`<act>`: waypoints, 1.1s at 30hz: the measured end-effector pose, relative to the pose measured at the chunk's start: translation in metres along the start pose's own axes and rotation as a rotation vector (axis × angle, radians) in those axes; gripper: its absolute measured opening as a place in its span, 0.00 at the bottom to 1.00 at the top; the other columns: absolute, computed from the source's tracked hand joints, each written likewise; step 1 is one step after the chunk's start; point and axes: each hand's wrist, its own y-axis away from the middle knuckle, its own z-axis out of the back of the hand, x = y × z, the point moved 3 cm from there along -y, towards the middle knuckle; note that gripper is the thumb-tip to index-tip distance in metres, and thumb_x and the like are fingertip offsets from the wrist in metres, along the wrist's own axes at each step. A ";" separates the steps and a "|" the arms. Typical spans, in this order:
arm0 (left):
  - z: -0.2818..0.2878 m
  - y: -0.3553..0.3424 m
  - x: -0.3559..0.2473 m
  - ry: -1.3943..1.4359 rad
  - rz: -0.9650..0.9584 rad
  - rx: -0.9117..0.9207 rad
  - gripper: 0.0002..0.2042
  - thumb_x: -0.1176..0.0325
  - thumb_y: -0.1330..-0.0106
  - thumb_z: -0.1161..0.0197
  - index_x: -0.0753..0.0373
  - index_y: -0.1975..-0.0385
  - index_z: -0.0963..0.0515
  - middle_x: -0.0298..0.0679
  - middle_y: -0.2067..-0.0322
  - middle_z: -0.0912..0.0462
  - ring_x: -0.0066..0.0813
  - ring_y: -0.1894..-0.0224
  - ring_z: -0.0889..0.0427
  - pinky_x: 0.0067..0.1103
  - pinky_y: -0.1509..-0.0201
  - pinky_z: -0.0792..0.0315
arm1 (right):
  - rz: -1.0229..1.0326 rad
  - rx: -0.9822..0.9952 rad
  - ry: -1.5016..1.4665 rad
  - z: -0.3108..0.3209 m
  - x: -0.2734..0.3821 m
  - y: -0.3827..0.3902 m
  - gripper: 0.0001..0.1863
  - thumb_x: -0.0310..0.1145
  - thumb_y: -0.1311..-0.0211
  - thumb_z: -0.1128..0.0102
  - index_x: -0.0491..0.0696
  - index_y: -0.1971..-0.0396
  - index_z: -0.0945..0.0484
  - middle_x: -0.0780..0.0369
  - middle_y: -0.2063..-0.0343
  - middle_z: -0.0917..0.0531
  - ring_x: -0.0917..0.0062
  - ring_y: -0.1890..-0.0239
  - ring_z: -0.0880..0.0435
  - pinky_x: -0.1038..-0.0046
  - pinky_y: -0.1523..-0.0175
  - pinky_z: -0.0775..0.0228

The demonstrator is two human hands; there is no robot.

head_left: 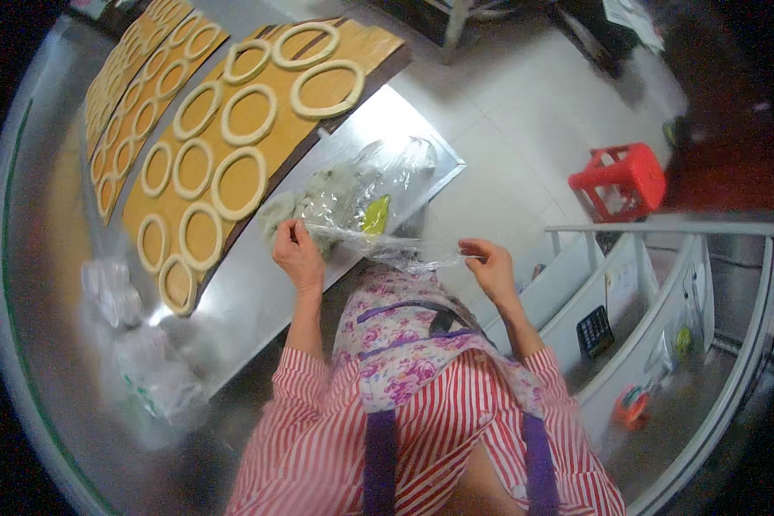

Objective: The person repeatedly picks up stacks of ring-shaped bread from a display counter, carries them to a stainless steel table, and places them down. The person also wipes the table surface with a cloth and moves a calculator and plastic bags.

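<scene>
A clear plastic bag (pixel 404 248) is stretched between my two hands, above the near edge of the metal table. My left hand (pixel 299 258) pinches its left edge with thumb and fingers. The right end of it is pinched in my right hand (pixel 490 271). Just beyond, a crumpled grey-green cloth (pixel 322 196) lies on the metal, partly under shiny clear plastic. A yellow-green thing (pixel 376 215) shows near the bag; whether it lies inside or behind the plastic I cannot tell.
Wooden boards (pixel 282 76) with several dough rings (pixel 239 183) cover the metal table (pixel 258 322). Blurred plastic bags (pixel 159 370) sit at the near left. A red plastic stool (pixel 619 182) stands on the tiled floor. White dividers (pixel 568 301) at right hold a dark calculator-like device (pixel 595 331) and orange tape (pixel 632 407).
</scene>
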 end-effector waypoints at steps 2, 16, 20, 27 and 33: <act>0.003 0.005 0.022 -0.001 0.000 0.025 0.04 0.75 0.40 0.42 0.68 0.71 0.23 0.43 0.81 0.23 0.35 0.79 0.25 0.28 0.72 0.32 | 0.048 -0.017 0.040 -0.005 -0.007 -0.024 0.22 0.22 0.50 0.39 0.41 0.51 0.23 0.59 0.57 0.17 0.75 0.55 0.18 0.76 0.54 0.25; -0.044 -0.068 -0.013 0.270 -0.080 0.288 0.12 0.71 0.40 0.40 0.66 0.57 0.20 0.46 0.63 0.19 0.38 0.61 0.19 0.26 0.58 0.26 | 0.397 0.060 0.237 -0.075 0.089 -0.188 0.51 0.31 0.64 0.27 0.46 0.35 0.42 0.51 0.46 0.25 0.62 0.48 0.25 0.67 0.43 0.33; -0.083 -0.085 -0.005 0.248 -0.050 0.584 0.13 0.67 0.40 0.37 0.65 0.58 0.19 0.46 0.62 0.19 0.37 0.62 0.19 0.27 0.57 0.25 | 0.247 0.080 0.337 -0.100 0.102 -0.188 0.42 0.36 0.62 0.25 0.46 0.42 0.31 0.57 0.63 0.19 0.67 0.62 0.19 0.70 0.54 0.27; -0.076 -0.089 -0.016 0.304 -0.006 0.725 0.18 0.63 0.47 0.30 0.60 0.55 0.18 0.45 0.62 0.20 0.35 0.63 0.21 0.27 0.57 0.26 | 0.125 -0.050 0.240 -0.142 0.115 -0.161 0.32 0.49 0.59 0.24 0.41 0.59 0.22 0.57 0.74 0.17 0.70 0.70 0.18 0.69 0.63 0.28; -0.076 -0.096 -0.022 0.430 -0.004 0.727 0.17 0.66 0.49 0.28 0.63 0.59 0.18 0.41 0.68 0.18 0.32 0.65 0.21 0.24 0.59 0.27 | 0.053 -0.027 0.054 -0.157 0.124 -0.157 0.16 0.39 0.48 0.30 0.43 0.65 0.20 0.65 0.74 0.18 0.81 0.71 0.22 0.76 0.65 0.30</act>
